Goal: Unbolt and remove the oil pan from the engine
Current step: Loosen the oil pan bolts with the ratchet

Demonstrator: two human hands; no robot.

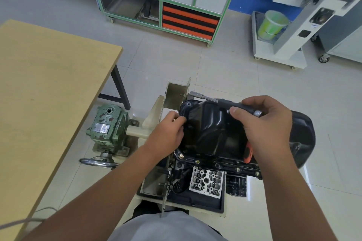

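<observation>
Right hand (268,123) holds wrench (223,101) over oil pan (211,129).

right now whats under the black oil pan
Under the oil pan sits the engine: a bolted rim with brass-coloured bolts along the near edge, and a grey valve block below. The far rim is hidden by the pan and both hands.

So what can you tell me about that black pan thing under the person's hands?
The oil pan is glossy black, apparently pressed metal, a deep bulged shell with a flat bolted rim. It sits bottom-up on the engine, several bolts still along its near edge. The left hand touches its left end; the right hand holds a socket driver over it.
</observation>
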